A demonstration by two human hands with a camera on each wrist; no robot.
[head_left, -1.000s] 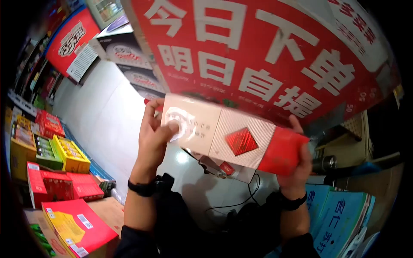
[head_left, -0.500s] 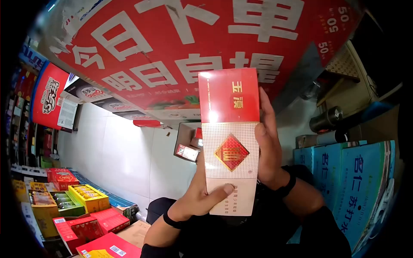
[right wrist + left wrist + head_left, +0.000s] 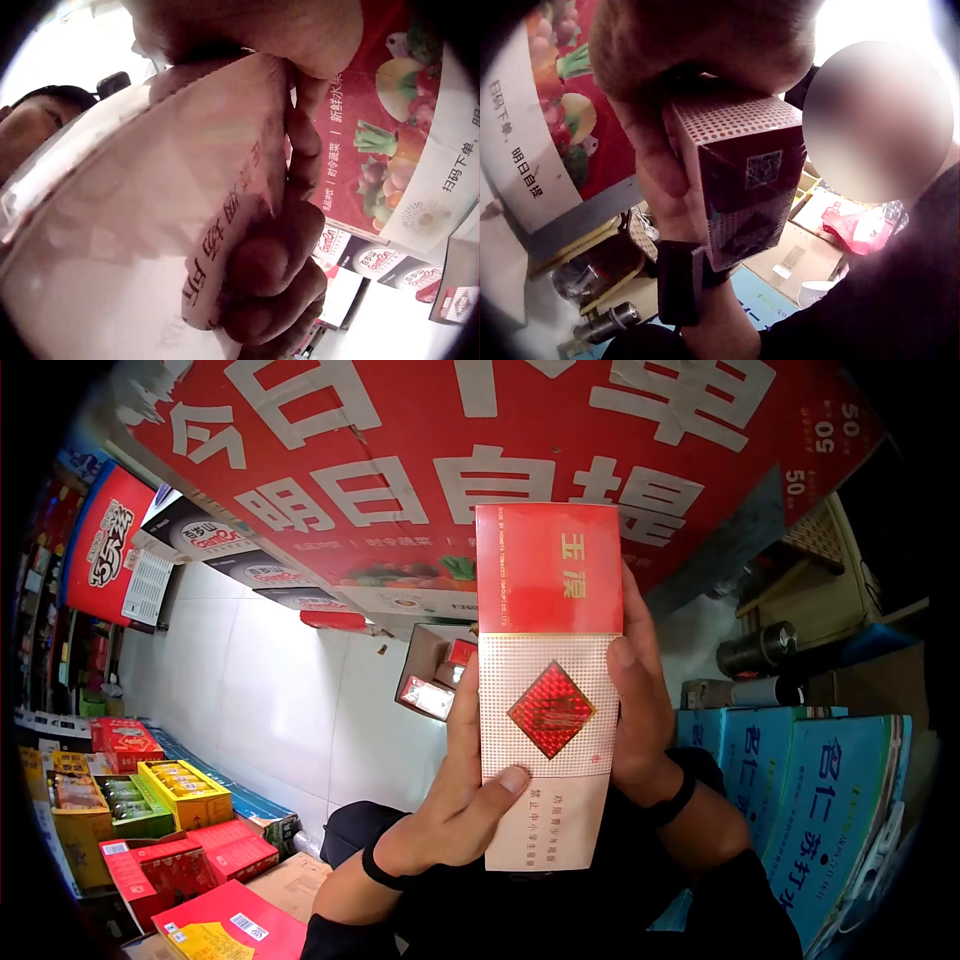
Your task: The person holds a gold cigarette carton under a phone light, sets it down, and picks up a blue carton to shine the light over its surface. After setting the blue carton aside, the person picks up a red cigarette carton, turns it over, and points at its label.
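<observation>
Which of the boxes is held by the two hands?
The carton with the red diamond. The left hand and right hand both grip it; neither touches the yellow box or the blue boxes.

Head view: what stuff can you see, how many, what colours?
carton: one, red and cream, centre
sign: one, red, behind carton
panel: one, red, far left
dark boxes: at least three, black and white, left
display boxes: several, red, yellow, green, lower left
floor: one, white, left
open box: one, brown, on floor
packs: several, blue, lower right
flask: one, dark, right
wristbands: two, black, lower middle
left hand: one, bare, carton's left
right hand: one, bare, carton's right
</observation>
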